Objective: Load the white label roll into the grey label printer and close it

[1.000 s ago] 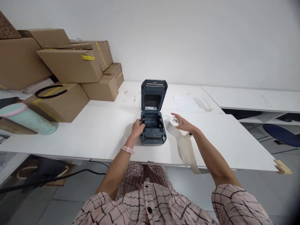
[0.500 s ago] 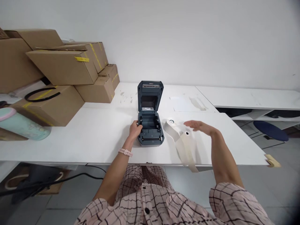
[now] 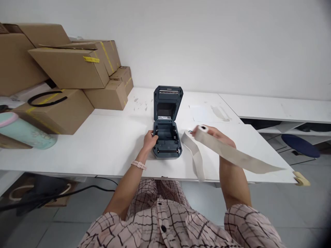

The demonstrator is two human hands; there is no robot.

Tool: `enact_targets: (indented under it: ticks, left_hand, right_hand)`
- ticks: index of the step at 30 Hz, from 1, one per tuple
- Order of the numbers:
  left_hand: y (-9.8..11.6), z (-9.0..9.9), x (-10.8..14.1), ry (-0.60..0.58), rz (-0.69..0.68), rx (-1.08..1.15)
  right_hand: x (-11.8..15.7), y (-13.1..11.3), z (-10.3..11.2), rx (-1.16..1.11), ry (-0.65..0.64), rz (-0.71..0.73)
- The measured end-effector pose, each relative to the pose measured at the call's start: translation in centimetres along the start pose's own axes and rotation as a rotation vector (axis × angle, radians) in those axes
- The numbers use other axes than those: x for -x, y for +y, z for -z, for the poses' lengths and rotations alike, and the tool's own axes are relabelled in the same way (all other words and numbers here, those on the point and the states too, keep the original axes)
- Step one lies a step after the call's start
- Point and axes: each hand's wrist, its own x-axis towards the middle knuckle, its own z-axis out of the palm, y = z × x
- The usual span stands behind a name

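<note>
A dark label printer point(image 3: 167, 146) stands on the white table with its lid point(image 3: 168, 100) raised and its roll bay showing nothing inside. My left hand point(image 3: 150, 140) is closed on the printer's left edge, with the thumb over the rim. In my right hand point(image 3: 219, 136) is a small roll of label paper point(image 3: 203, 128), held just right of the printer. Its loose strip trails toward the right, over my forearm. Between the printer and my right hand, a second label roll point(image 3: 190, 135) lies on the table, its strip point(image 3: 198, 165) running to the front edge.
Cardboard boxes point(image 3: 72, 69) are piled at the left, with a black ring-shaped band point(image 3: 48, 103) on one. A mint bottle point(image 3: 28, 132) lies before them. A sheet of paper point(image 3: 199, 113) is behind the rolls. A blue stool point(image 3: 300, 144) stands at the right.
My right hand has taken hold of one label roll and lifted it from the table, its strip swinging out to the right. My left hand has stayed on the printer.
</note>
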Motion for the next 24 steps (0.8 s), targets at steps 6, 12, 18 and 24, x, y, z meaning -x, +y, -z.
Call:
enact_targets:
  ticks: [6,12,18,24]
  left_hand:
    - [-0.2,-0.2,-0.1,0.010,0.012,0.011]
    - [-0.3,-0.2,-0.1,0.002,0.014,0.037]
    - [-0.5,-0.2,0.1,0.007,0.014,0.112]
    - [-0.1,-0.3,0.9,-0.001,0.042,0.266]
  right_hand:
    - [-11.5,-0.9,-6.6,0.722,-0.342,0.065]
    - [-13.0,1.2,-10.2,0.893,-0.436,-0.026]
    - [-7.7,1.2,-11.1,0.603,-0.207,0.224]
    - [-2.4,1.3,-10.7,0.445,-0.231,0.250]
